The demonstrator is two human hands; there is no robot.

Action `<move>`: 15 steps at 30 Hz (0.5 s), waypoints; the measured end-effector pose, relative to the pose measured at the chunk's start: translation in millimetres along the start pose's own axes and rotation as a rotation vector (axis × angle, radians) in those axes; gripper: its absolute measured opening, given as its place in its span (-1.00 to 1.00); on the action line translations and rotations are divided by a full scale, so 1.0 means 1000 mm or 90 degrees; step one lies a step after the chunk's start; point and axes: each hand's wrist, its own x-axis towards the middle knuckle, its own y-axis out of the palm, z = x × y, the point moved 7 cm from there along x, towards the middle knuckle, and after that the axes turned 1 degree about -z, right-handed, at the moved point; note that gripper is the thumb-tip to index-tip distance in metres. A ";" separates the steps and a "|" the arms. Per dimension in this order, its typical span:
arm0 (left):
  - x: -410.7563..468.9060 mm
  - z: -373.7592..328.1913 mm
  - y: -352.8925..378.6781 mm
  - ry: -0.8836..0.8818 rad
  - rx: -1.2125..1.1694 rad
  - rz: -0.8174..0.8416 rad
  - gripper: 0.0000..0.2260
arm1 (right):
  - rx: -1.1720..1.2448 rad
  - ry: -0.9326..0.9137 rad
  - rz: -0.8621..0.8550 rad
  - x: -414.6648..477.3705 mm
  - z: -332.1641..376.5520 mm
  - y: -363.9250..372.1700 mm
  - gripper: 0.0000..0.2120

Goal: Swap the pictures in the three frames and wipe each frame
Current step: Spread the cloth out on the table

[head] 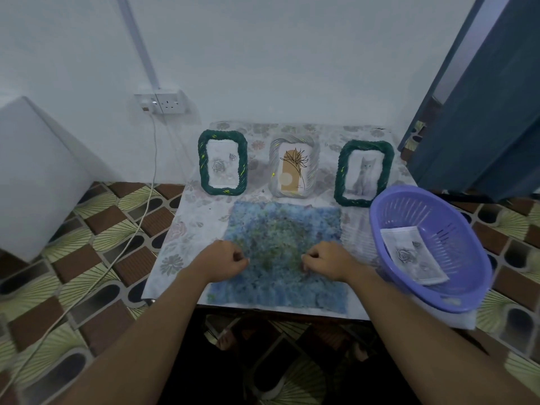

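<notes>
Three frames, rose frame, silver frame, kitten frame, stand at the tabletop's back, long axes vertical, facing the person; print unreadable. Left grip and right grip curl on the cloth; whether they pinch it, I cannot tell.

Beyond the flat blue cloth, three frames stood upright: green rose frame at 11 o'clock, silver plant frame at 12, green kitten frame at 1.

Wall: plain, pale, with a white duct down to a double socket.
Floor: brown and green patterned tiles, crossed by a white cable.
Table: floral cover.
Left: white box.
Right: dark blue door.
</notes>
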 end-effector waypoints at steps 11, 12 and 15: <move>0.052 -0.021 -0.052 0.023 -0.043 -0.203 -0.84 | 0.274 -0.048 -0.170 0.069 0.091 -0.014 -0.87; 0.058 -0.017 -0.056 0.018 -0.044 -0.210 -0.82 | 0.305 -0.038 -0.185 0.077 0.094 -0.014 -0.85; 0.077 0.006 -0.069 -0.016 -0.060 -0.236 -0.78 | 0.338 -0.003 -0.190 0.104 0.107 -0.013 -0.77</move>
